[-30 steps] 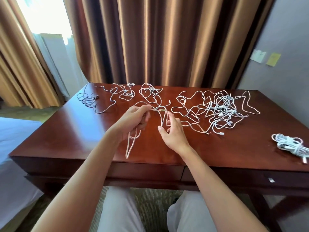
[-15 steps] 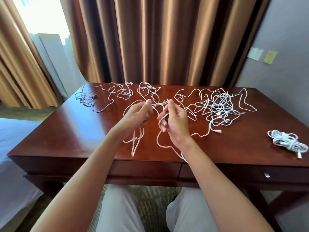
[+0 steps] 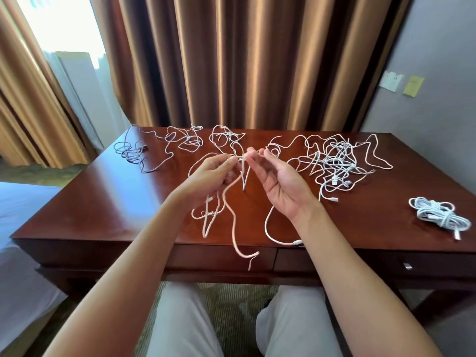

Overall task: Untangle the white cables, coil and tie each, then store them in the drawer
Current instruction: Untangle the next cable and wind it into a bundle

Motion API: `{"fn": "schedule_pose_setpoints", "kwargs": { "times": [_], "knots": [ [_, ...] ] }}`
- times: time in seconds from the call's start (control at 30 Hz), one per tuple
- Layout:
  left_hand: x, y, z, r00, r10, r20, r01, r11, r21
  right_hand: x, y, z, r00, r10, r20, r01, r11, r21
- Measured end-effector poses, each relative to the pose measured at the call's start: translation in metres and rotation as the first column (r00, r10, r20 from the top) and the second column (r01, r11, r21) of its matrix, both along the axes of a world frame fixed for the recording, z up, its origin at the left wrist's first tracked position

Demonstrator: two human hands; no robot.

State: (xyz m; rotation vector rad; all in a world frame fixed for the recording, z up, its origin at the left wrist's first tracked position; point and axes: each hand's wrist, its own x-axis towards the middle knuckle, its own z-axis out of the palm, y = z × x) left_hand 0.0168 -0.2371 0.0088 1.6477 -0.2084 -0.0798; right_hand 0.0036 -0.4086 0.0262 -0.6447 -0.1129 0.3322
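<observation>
— So, what is being held above the desk [image 3: 103, 202]?
— A white cable [image 3: 233, 228] is being pinched by the left hand [image 3: 211, 180]; the right hand [image 3: 279, 184] is being kept open, fingers loose. Its tail is being draped over the drawer [image 3: 221, 258]. A tied bundle [image 3: 440, 217] is lying right.

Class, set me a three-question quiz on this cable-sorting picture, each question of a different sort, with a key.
1. True or false: the coiled and tied white cable bundle lies at the right end of the dark red-brown wooden desk.
2. Which hand pinches the loose white cable that hangs over the desk's front edge? A) left hand B) right hand
3. Fill in: the biggest tangle of white cables lies on the ___ half of the desk.

Key: 1 true; 2 A; 3 right.
</observation>
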Motion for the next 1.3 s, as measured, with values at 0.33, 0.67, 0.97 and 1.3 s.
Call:
{"fn": "schedule_pose_setpoints", "kwargs": {
  "times": [0.33, 0.67, 0.97, 1.3],
  "knots": [
    [-0.003, 0.013, 0.000, 0.998, -0.010, -0.059, 0.003, 0.993, -0.117, 0.019, -0.001, -0.010, 0.987, -0.139, 0.076, 0.157, 0.920, -0.358],
    [0.000, 0.025, 0.002, 0.970, 0.197, 0.140, -0.207, 0.976, 0.060, 0.015, 0.010, -0.021, 0.960, -0.082, 0.269, 0.276, 0.463, -0.842],
    [-0.008, 0.012, 0.013, 0.984, 0.051, 0.171, -0.039, 0.996, -0.077, -0.012, 0.046, -0.037, 0.828, 0.059, 0.557, 0.533, 0.223, -0.816],
    [-0.013, 0.012, 0.022, 0.998, -0.024, 0.062, 0.031, 0.993, -0.117, -0.016, 0.055, -0.034, 0.886, 0.178, 0.428, 0.242, 0.611, -0.754]
  ]
}}
